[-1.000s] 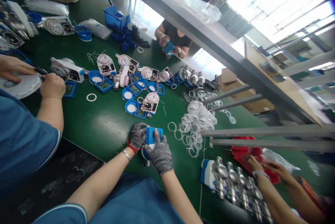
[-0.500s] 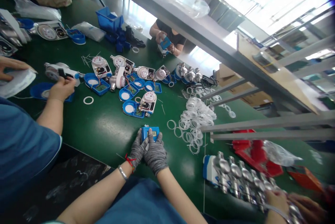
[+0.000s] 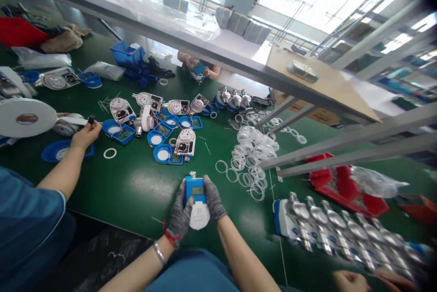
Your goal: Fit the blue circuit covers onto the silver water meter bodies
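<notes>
Meter [image 3: 198, 201]: between left hand [image 3: 180, 213] and right hand [image 3: 214, 200], both half-curled, gripping its sides; likely stiff, fairly heavy, display [image 3: 197, 190] fragile; best held by edges.

1. Near: meter [image 3: 195, 183], blue with a white rounded end [image 3: 200, 217].
2. Left hand [image 3: 180, 212], right hand [image 3: 214, 198]: mottled grey gloves; red cord [image 3: 170, 234] at left wrist.
3. Table [image 3: 129, 187]: dark green.
4. Right: red bin [image 3: 321, 186].
5. Far left: blue box [image 3: 128, 56].
</notes>
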`<control>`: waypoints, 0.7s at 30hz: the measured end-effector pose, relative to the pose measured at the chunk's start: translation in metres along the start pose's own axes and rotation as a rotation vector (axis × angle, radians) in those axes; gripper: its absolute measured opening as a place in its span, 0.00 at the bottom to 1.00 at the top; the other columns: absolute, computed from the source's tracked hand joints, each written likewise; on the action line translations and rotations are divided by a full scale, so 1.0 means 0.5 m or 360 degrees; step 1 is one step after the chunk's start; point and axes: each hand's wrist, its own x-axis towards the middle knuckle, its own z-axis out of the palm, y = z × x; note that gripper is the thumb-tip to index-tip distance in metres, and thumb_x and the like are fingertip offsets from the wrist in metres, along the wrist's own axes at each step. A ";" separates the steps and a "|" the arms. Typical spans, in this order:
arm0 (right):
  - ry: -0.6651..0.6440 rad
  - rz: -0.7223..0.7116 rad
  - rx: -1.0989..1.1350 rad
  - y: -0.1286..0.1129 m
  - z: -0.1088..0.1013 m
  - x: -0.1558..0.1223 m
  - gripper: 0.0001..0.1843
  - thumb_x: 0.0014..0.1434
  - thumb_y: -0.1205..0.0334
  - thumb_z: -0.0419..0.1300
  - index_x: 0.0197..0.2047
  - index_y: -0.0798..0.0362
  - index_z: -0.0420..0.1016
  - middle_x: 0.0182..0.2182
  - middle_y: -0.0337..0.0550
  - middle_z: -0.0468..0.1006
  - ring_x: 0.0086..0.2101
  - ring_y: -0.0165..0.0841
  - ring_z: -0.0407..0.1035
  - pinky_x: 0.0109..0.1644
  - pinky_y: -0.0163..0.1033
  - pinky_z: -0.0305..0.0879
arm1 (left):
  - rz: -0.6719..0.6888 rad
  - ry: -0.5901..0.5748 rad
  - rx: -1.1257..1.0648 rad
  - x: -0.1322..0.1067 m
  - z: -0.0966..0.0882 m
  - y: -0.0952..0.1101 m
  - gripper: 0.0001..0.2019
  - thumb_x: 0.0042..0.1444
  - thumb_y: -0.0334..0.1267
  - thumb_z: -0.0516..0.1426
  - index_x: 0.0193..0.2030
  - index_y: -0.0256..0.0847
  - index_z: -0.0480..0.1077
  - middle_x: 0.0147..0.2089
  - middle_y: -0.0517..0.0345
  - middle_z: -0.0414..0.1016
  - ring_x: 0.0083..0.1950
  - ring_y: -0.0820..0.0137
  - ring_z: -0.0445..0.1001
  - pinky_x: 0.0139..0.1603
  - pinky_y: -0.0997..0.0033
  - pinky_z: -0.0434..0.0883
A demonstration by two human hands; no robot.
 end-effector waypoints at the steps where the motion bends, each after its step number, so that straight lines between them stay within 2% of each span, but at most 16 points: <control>1: 0.0052 -0.0226 -0.0121 -0.003 -0.005 -0.024 0.24 0.59 0.39 0.56 0.33 0.54 0.68 0.30 0.42 0.77 0.30 0.32 0.71 0.38 0.38 0.71 | 0.0091 0.0007 0.0111 -0.017 -0.004 0.006 0.34 0.60 0.49 0.56 0.71 0.47 0.52 0.73 0.52 0.50 0.73 0.59 0.52 0.74 0.55 0.52; 3: 0.0087 -0.0575 -0.0377 -0.018 -0.018 -0.077 0.24 0.61 0.40 0.55 0.40 0.55 0.71 0.35 0.43 0.77 0.34 0.33 0.71 0.40 0.38 0.70 | 0.0234 0.0001 0.0215 -0.049 -0.013 0.026 0.35 0.59 0.48 0.57 0.71 0.48 0.51 0.73 0.52 0.50 0.73 0.57 0.51 0.75 0.54 0.49; 5: 0.0057 -0.0841 -0.0599 -0.040 -0.031 -0.125 0.26 0.61 0.41 0.55 0.49 0.55 0.70 0.40 0.45 0.77 0.38 0.35 0.72 0.42 0.39 0.70 | 0.0226 -0.0108 0.0087 -0.069 -0.016 0.064 0.39 0.55 0.48 0.61 0.71 0.49 0.51 0.70 0.49 0.56 0.68 0.54 0.60 0.71 0.51 0.58; 7: 0.0040 -0.1066 -0.0728 -0.064 -0.040 -0.160 0.30 0.60 0.40 0.56 0.56 0.55 0.67 0.43 0.46 0.77 0.39 0.36 0.73 0.43 0.40 0.70 | 0.0126 -0.0305 -0.0139 -0.071 -0.012 0.117 0.42 0.45 0.46 0.68 0.66 0.50 0.57 0.63 0.48 0.67 0.58 0.52 0.71 0.59 0.52 0.71; 9: 0.0082 -0.1199 -0.0822 -0.086 -0.046 -0.181 0.30 0.63 0.40 0.52 0.58 0.54 0.65 0.44 0.48 0.77 0.40 0.37 0.74 0.43 0.41 0.71 | 0.0031 -0.0485 -0.0279 -0.060 0.000 0.178 0.40 0.37 0.41 0.72 0.59 0.47 0.64 0.56 0.49 0.73 0.51 0.53 0.75 0.49 0.55 0.76; 11: 0.0169 -0.1300 -0.1031 -0.106 -0.052 -0.195 0.30 0.65 0.43 0.50 0.62 0.55 0.61 0.49 0.52 0.75 0.45 0.40 0.73 0.47 0.44 0.71 | -0.0057 -0.0572 -0.0401 -0.043 0.015 0.234 0.35 0.39 0.38 0.71 0.56 0.45 0.66 0.54 0.50 0.75 0.50 0.55 0.76 0.49 0.56 0.76; 13: 0.0127 -0.1524 -0.1411 -0.125 -0.059 -0.211 0.39 0.61 0.40 0.55 0.66 0.55 0.56 0.58 0.58 0.68 0.56 0.47 0.66 0.58 0.52 0.65 | -0.0271 -0.0638 -0.0610 -0.024 0.024 0.273 0.29 0.48 0.41 0.66 0.58 0.43 0.66 0.56 0.48 0.74 0.52 0.56 0.76 0.53 0.55 0.74; 15: -0.0060 -0.1817 -0.1797 -0.144 -0.066 -0.230 0.48 0.53 0.37 0.62 0.68 0.54 0.55 0.65 0.59 0.58 0.64 0.52 0.54 0.66 0.60 0.50 | -0.0649 -0.0760 -0.0813 -0.006 0.024 0.289 0.28 0.55 0.47 0.60 0.61 0.38 0.65 0.56 0.45 0.74 0.53 0.56 0.75 0.58 0.53 0.71; 17: -0.0266 -0.2043 -0.1986 -0.164 -0.069 -0.248 0.45 0.51 0.36 0.64 0.65 0.52 0.61 0.65 0.56 0.60 0.66 0.52 0.49 0.69 0.62 0.39 | -0.1010 -0.0926 -0.0889 0.012 0.018 0.285 0.30 0.58 0.52 0.56 0.62 0.34 0.64 0.53 0.43 0.76 0.53 0.56 0.76 0.60 0.51 0.70; 19: -0.0376 -0.2104 -0.1945 -0.182 -0.065 -0.254 0.37 0.53 0.36 0.63 0.58 0.52 0.69 0.58 0.51 0.70 0.65 0.47 0.53 0.70 0.58 0.37 | -0.1165 -0.1054 -0.0893 0.024 0.013 0.268 0.30 0.59 0.51 0.55 0.63 0.34 0.62 0.51 0.44 0.77 0.52 0.57 0.76 0.61 0.51 0.69; 21: -0.0420 -0.1982 -0.1806 -0.197 -0.055 -0.241 0.28 0.55 0.37 0.62 0.47 0.51 0.76 0.46 0.45 0.78 0.58 0.41 0.64 0.70 0.54 0.38 | -0.1141 -0.1115 -0.0868 0.027 0.017 0.244 0.29 0.59 0.49 0.56 0.63 0.34 0.62 0.50 0.46 0.77 0.52 0.57 0.77 0.61 0.51 0.69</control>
